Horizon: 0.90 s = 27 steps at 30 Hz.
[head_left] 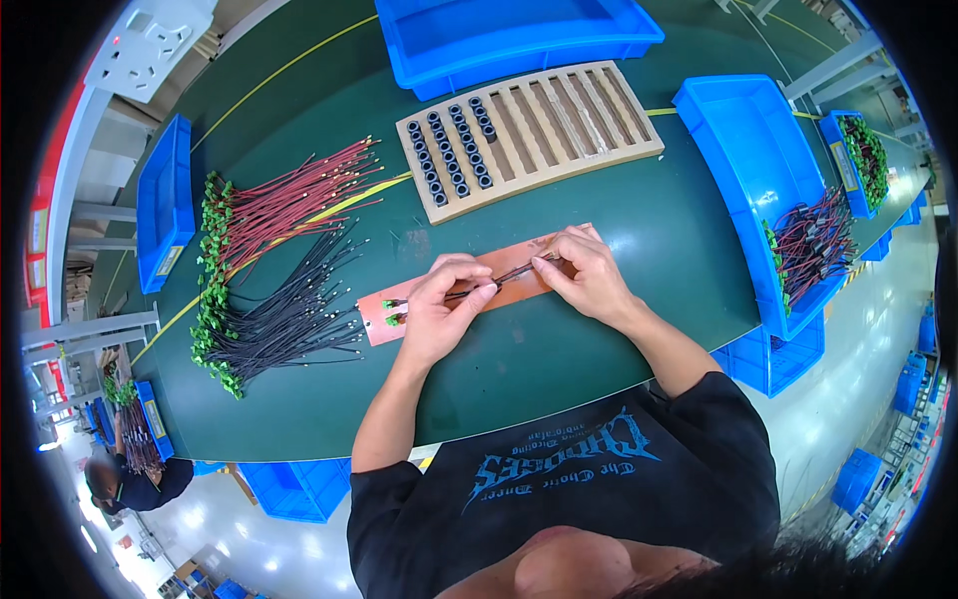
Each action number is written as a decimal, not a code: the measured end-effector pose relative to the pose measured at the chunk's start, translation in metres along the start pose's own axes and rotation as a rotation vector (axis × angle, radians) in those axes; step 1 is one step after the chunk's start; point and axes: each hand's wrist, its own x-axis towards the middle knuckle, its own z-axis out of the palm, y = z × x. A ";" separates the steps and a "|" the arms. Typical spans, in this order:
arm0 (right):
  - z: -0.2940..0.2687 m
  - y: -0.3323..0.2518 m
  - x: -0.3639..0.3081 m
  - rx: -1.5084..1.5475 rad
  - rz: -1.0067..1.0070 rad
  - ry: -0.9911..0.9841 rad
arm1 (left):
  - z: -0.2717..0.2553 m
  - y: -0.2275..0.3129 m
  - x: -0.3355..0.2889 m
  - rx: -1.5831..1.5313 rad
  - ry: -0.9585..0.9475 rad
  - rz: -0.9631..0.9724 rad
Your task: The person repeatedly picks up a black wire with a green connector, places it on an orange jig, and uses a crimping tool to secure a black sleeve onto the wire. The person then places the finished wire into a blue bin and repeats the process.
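A copper-coloured strip board (524,291) lies slantwise on the green table in front of me. Over it a thin dark wire lead (514,273) stretches between my two hands. My left hand (447,299) pinches the lead between thumb and fingers near the board's middle. Further right, the fingertips of my right hand (584,275) are closed on the same lead, close to its end. Small green connectors (391,319) rest at the board's left end, with wires running under my left hand. Exactly what lies between my fingertips is partly hidden.
Left lie red wires (299,195) and black wires (289,314) with green connectors. A wooden slotted rack (544,185) holds short black tubes (459,150). Blue bins stand behind (529,55), at left (165,205) and right (743,130); the right one contains wire assemblies (813,245). Another person (140,484) is lower left.
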 end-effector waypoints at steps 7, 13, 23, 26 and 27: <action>0.000 0.001 0.000 -0.009 0.012 -0.009 | -0.018 0.025 0.005 0.285 -0.156 -0.073; 0.002 0.004 -0.001 -0.023 -0.004 -0.013 | -0.018 0.031 0.004 0.129 -0.086 -0.165; -0.002 0.000 0.000 -0.055 -0.012 -0.037 | -0.004 0.041 0.000 0.612 -0.056 0.143; -0.004 -0.003 0.001 -0.107 -0.031 -0.059 | 0.001 0.042 -0.002 0.621 -0.038 0.197; -0.005 -0.005 0.001 -0.125 -0.045 -0.059 | 0.002 0.038 -0.003 0.634 -0.040 0.223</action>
